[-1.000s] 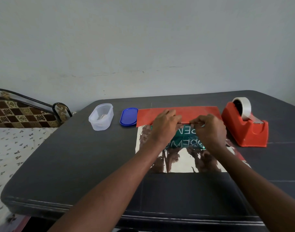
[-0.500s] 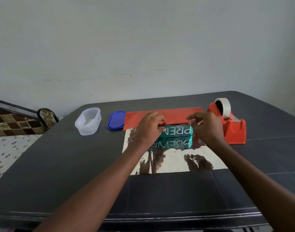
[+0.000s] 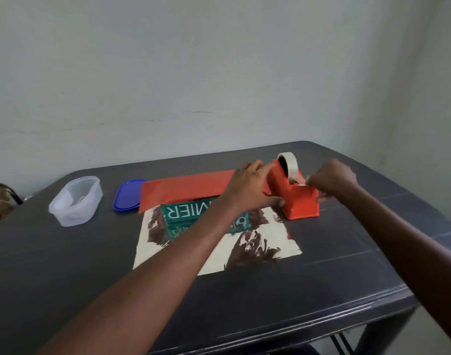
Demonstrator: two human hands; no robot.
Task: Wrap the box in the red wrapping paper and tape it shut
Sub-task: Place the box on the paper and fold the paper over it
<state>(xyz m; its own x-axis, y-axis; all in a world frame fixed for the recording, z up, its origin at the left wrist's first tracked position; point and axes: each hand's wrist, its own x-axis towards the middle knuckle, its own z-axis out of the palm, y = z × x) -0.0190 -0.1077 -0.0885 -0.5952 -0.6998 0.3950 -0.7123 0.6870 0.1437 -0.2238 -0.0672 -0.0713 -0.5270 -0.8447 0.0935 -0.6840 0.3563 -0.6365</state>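
Observation:
A green box [image 3: 186, 213] with white letters lies on the shiny silver inner side of the wrapping paper [image 3: 219, 254]. The paper's red far flap [image 3: 188, 187] is folded up over the box's far edge. An orange tape dispenser [image 3: 296, 198] with a white tape roll [image 3: 289, 162] stands right of the box. My left hand [image 3: 250, 188] rests against the dispenser's left side, thumb at its base and fingers stretched along it. My right hand [image 3: 332, 179] pinches the free end of the tape [image 3: 303, 182] at the dispenser's cutter.
A clear plastic tub [image 3: 76, 199] stands at the left of the dark table [image 3: 65, 265], with its blue lid [image 3: 128, 194] lying beside it. The table's right edge and front corner lie close to my right arm. A pale wall rises behind.
Both hands have left the red flap and the box and moved right to the tape dispenser. The view has swung right, and the flap stays folded over the box.

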